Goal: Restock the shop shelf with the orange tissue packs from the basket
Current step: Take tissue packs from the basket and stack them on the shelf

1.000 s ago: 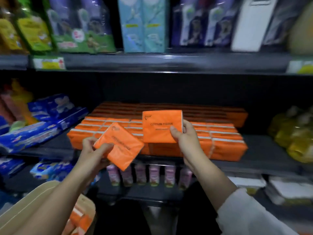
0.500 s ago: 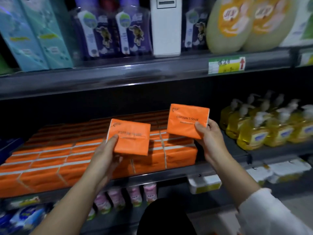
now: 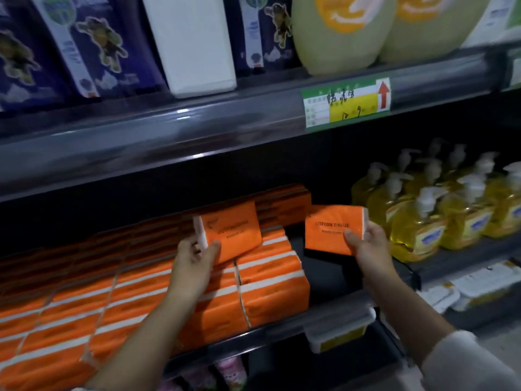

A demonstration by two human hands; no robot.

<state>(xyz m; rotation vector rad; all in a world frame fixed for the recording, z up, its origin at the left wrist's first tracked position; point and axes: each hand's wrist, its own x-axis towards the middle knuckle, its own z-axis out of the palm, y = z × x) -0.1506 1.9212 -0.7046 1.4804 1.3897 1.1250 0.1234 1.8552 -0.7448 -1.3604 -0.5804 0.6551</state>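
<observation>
Two packs are up at once, one in each hand. Nearest me, the left hand (image 3: 194, 258) pinches the left pack (image 3: 234, 230) at its white end, thumb across the orange face, and holds it tilted just above the rows already laid. I judge the tilt is meant to slide it flat onto the top layer. The right hand (image 3: 369, 244) grips the right pack (image 3: 329, 230) by its right edge, label facing the person, thumb on the front and fingers curled behind. Just below that hand lies a bare strip of shelf (image 3: 324, 277), between the stack (image 3: 141, 300) to its left and the yellow bottles (image 3: 417, 221) to its right. The pack hangs over that gap, likely because it is the slot left to fill. Beyond the left hand the stack runs back into the dark in banded bundles, several layers deep. The basket is out of sight, so I cannot tell what remains in it. Farthest off, above both hands, an upper shelf (image 3: 197, 131) carries jugs (image 3: 338, 32).
</observation>
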